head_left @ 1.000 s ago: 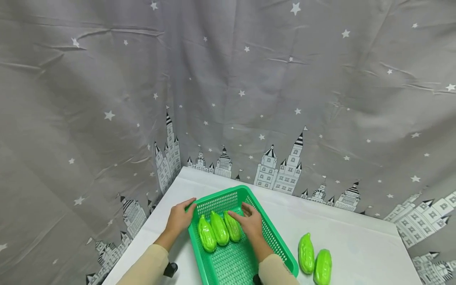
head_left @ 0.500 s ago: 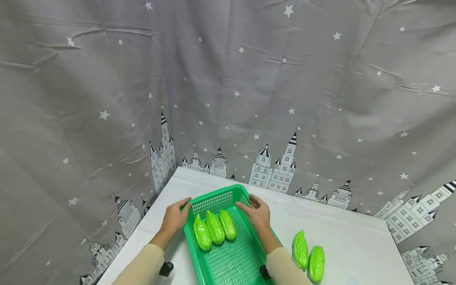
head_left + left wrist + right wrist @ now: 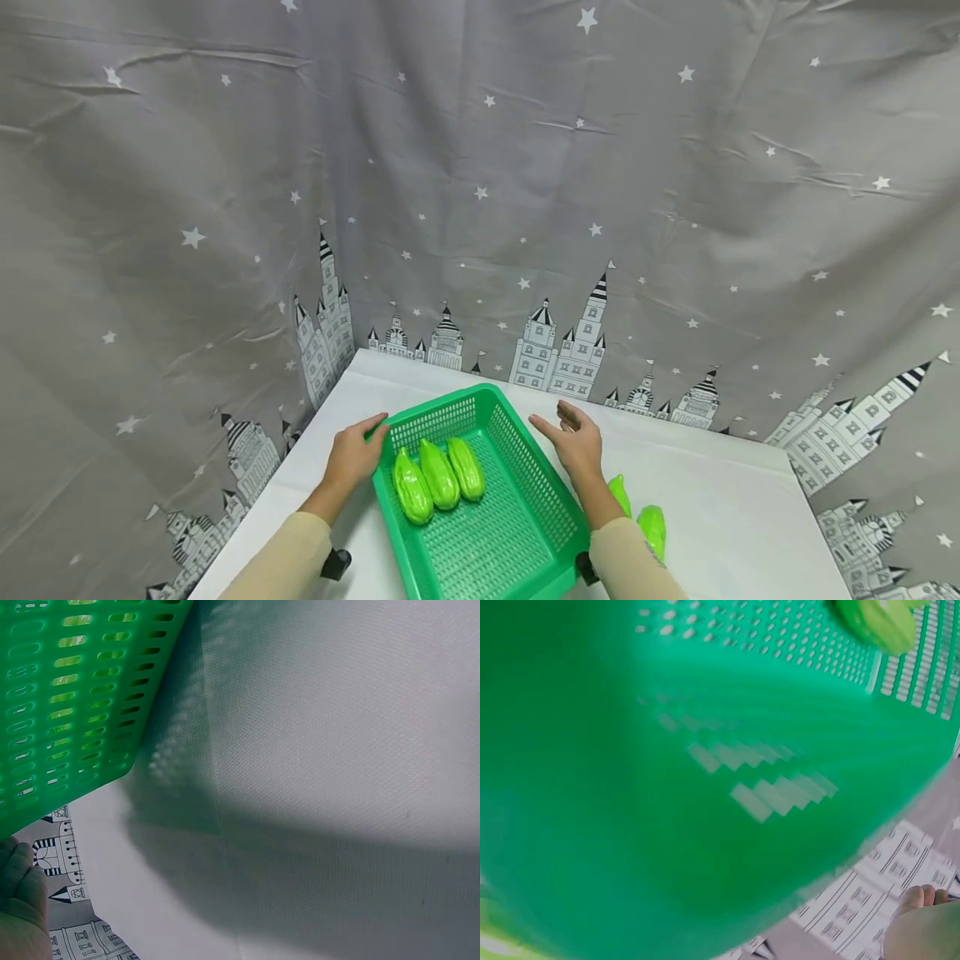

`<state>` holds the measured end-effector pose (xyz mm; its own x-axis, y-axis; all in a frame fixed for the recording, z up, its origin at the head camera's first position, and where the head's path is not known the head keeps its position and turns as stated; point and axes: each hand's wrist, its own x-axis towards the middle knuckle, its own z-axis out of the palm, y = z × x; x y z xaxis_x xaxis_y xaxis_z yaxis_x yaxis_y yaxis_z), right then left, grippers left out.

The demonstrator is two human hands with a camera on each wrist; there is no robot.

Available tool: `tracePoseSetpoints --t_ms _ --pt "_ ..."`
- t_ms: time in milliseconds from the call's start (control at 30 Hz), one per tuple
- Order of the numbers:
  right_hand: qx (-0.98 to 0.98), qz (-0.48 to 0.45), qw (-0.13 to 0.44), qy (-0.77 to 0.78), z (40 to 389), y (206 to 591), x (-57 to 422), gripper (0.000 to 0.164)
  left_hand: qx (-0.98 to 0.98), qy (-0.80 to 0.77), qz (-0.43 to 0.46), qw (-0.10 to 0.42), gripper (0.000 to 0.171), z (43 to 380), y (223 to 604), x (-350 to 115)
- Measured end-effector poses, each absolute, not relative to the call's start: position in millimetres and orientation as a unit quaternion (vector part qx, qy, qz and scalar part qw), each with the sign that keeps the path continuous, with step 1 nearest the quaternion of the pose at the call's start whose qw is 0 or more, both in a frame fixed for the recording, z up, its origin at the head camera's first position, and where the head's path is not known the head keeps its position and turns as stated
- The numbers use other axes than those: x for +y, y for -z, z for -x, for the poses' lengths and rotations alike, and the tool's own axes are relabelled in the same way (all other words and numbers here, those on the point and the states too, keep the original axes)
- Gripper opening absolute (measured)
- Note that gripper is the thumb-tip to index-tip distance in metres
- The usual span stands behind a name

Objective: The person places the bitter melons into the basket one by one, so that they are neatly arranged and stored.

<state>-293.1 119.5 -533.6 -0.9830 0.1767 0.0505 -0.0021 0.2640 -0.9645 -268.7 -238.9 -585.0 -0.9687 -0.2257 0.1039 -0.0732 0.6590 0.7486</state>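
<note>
A green perforated plastic basket (image 3: 480, 533) lies at a slant on the white table. Inside it, three glossy green gourds (image 3: 440, 475) rest side by side toward the left and far end. My left hand (image 3: 352, 454) holds the rim at the basket's far left corner, thumb on the edge; in the left wrist view its fingers (image 3: 26, 881) are beside that corner. Outside the right wall, my right hand (image 3: 579, 446) hovers with fingers spread loosely and nothing in them. Two more green gourds (image 3: 652, 529) lie on the table right of the basket, partly hidden by the right forearm.
A grey curtain (image 3: 480, 192) printed with stars and castles hangs behind and left of the table (image 3: 735, 517). Black wrist-camera mounts (image 3: 336, 564) sit at both cuffs, the right one close to the basket's near right rim.
My right hand has withdrawn from the third gourd inside the basket, passing over the right rim to the outside. The left hand stays at the corner. The head view has shifted a little.
</note>
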Motion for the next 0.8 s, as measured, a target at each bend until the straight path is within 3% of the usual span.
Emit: tracePoseSetpoints --t_ms 267,800 --pt "-0.793 0.09 0.103 -0.594 285.9 537.9 146.7 0.073 -0.909 0.401 -0.075 0.091 0.04 268.9 584.4 -240.3" --pt "-0.803 0.157 0.102 -0.566 265.2 549.8 188.9 0.079 -0.91 0.402 -0.075 0.071 0.042 270.3 582.6 -241.2"
